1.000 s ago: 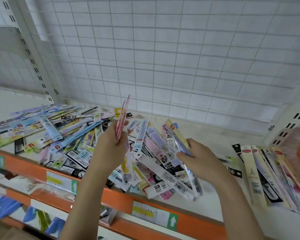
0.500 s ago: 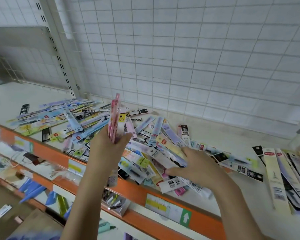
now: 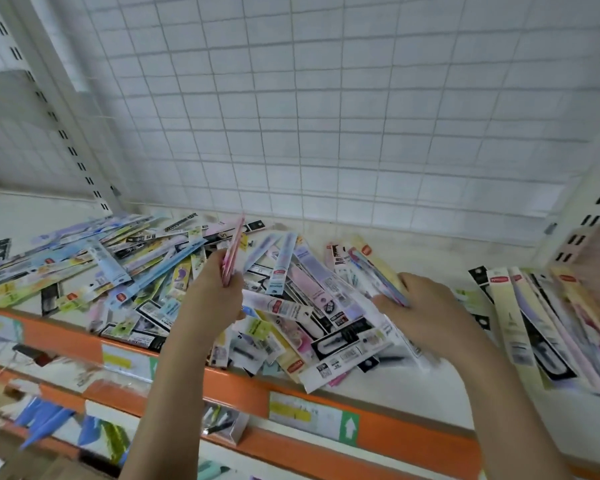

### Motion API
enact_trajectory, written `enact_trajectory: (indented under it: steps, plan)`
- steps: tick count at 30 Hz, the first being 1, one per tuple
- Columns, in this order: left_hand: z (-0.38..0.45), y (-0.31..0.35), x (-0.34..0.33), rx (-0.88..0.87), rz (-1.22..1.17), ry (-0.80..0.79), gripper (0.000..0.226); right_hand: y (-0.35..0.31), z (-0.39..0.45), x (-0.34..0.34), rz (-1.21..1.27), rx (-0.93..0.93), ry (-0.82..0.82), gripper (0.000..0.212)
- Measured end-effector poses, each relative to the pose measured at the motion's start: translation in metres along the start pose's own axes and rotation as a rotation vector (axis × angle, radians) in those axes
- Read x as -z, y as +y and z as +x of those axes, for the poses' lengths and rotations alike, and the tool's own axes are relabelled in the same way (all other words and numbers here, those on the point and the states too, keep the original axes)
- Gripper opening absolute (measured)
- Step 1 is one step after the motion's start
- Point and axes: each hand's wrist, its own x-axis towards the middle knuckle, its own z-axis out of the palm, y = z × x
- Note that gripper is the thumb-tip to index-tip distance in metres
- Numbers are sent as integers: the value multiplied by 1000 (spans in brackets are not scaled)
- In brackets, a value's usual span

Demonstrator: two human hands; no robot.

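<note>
Shelf (image 3: 395,389) heaped with loose packets (image 3: 305,292), left hand (image 3: 210,299) gripping pink packets (image 3: 232,251), right hand (image 3: 426,313) pinching long packet (image 3: 378,268).

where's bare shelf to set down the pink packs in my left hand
Bare shelf shows at the front between the loose heap and the neat row of packs on the right, bordered by the orange rail. Another strip runs behind the heap along the wire grid. Crowded beneath the left hand holding pink packs and the right hand gripping a bundle.
</note>
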Motion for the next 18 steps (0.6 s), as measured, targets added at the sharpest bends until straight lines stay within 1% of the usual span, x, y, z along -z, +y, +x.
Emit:
enact_trajectory:
  steps: [1,4,5,7,10,13,18]
  plan:
    - [3,2,0,-4,42,-8,2,4,-1,2,9,-17,9,26]
    - [15,11,-4,-8,184,-20,35,12,-7,9,8,-60,37,28]
    - [20,16,-6,0,202,-27,43,14,-9,12,-11,-73,53,32]
    - [33,24,-14,-3,240,-65,49,18,-12,16,-27,-82,81,39]
    - [54,35,-30,-50,412,-105,50,26,-16,20,14,-97,87,44]
    - [66,39,-46,-49,560,-139,48,29,-22,21,23,-115,67,44]
    - [78,36,-58,-11,624,-190,30,31,-29,20,-2,-107,112,40]
